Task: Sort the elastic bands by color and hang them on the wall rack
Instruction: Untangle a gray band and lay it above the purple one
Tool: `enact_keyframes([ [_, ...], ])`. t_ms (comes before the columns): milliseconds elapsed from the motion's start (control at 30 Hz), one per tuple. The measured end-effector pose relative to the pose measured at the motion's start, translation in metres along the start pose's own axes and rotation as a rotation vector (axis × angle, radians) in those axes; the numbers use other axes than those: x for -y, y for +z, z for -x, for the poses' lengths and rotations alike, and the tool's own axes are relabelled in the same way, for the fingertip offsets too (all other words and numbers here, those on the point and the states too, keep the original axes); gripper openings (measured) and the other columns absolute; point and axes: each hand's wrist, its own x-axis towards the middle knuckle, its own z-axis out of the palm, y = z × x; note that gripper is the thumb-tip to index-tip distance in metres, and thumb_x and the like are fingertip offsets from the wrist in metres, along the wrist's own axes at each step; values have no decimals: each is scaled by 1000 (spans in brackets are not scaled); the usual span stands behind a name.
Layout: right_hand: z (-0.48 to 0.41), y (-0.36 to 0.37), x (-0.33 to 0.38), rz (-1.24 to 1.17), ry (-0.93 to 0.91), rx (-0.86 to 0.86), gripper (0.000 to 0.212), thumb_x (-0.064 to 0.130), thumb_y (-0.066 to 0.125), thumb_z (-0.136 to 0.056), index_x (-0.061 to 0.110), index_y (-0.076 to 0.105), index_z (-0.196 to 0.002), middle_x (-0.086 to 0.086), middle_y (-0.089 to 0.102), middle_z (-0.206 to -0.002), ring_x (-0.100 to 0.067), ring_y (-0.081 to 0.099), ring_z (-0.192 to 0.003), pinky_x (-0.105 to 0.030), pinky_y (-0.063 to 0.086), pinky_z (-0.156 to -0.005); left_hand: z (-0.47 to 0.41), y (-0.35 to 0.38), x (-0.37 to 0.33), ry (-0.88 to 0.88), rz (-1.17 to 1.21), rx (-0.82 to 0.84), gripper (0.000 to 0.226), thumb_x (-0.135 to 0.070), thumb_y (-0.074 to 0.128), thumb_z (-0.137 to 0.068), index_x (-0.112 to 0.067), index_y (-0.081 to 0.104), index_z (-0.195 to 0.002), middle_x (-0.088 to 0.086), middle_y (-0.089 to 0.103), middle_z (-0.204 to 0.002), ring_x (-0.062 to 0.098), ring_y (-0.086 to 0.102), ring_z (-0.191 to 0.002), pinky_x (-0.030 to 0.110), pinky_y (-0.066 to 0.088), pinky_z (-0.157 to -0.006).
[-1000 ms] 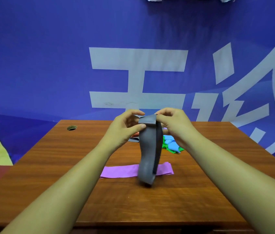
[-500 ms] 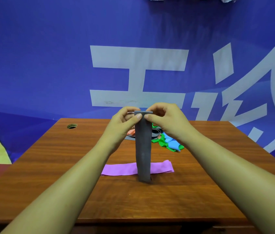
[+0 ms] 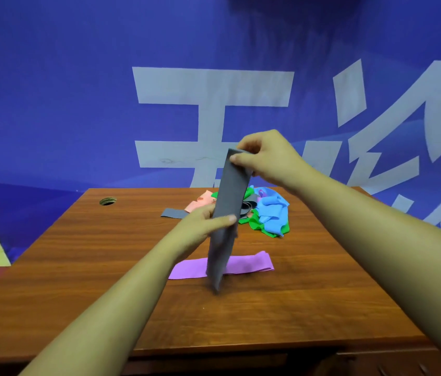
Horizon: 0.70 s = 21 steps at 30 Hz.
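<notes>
A long grey elastic band [image 3: 229, 194] hangs upright above the wooden table [image 3: 78, 267]. My right hand [image 3: 265, 158] pinches its top end, raised in front of the blue wall. My left hand [image 3: 203, 226] grips the band around its middle, thumb across the front. The band's lower end dangles just over a purple band [image 3: 246, 263] lying flat on the table. Behind lies a heap of bands: light blue [image 3: 272, 213], green [image 3: 256, 225], pink [image 3: 200, 203] and another grey one [image 3: 172, 213]. No wall rack is in view.
The blue wall [image 3: 78, 104] with large white characters rises right behind the table's far edge. A round cable hole [image 3: 107, 201] sits in the table's far left corner. Floor shows to the left of the table.
My left hand slid down from the band's top to its middle. My right hand lifted the top end higher, and the view tilted down, hiding the items at the wall's top.
</notes>
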Motion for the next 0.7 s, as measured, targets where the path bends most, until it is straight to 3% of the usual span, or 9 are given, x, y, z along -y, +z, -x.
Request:
enact_keyframes([
  [167,1,-9,-33,-216,123,-160,6,14,68,-86,10,72,-84,4,62,-64,-4,51,-54,-24,49,-56,7,-20,31,-164,-32,111,8,-19,66,-90,-18,70,-97,-6,68,-83,9,61,-76,28,47,-78],
  [267,5,-7,-70,-253,236,-222,11,15,67,-87,5,72,-86,-5,65,-75,-12,55,-67,-30,49,-60,13,-35,47,-252,-140,90,23,-31,67,-82,-16,70,-99,-3,70,-86,13,62,-80,30,45,-78],
  [333,8,-4,-95,-303,334,-286,12,15,67,-87,4,70,-83,-9,62,-80,-17,55,-73,-30,48,-60,16,-43,60,-278,-157,88,16,-25,65,-86,-13,69,-96,1,71,-86,15,64,-80,29,47,-77],
  [433,17,4,-123,-378,481,-333,8,12,67,-87,9,66,-79,-10,61,-82,-17,56,-70,-26,47,-54,16,-55,72,-293,24,-77,8,-6,62,-91,-5,67,-98,9,69,-84,19,68,-76,26,53,-70],
  [567,34,24,-154,-465,647,-300,6,7,71,-85,5,65,-85,-16,63,-82,-16,56,-56,-20,47,-41,13,-71,80,-301,312,-421,17,0,64,-89,-3,60,-105,14,65,-85,16,66,-64,18,53,-53],
  [633,42,39,-164,-487,746,-267,10,3,71,-85,5,62,-80,-15,61,-75,-14,56,-45,-18,47,-38,11,-79,85,-302,275,-511,19,1,64,-89,-5,58,-105,15,67,-90,15,66,-65,18,52,-52],
  [700,50,54,-170,-500,817,-197,13,-2,68,-86,5,60,-78,-12,58,-73,-16,58,-51,-18,50,-38,8,-85,93,-311,171,-562,12,0,62,-90,-6,59,-100,14,67,-90,15,63,-65,21,51,-54],
])
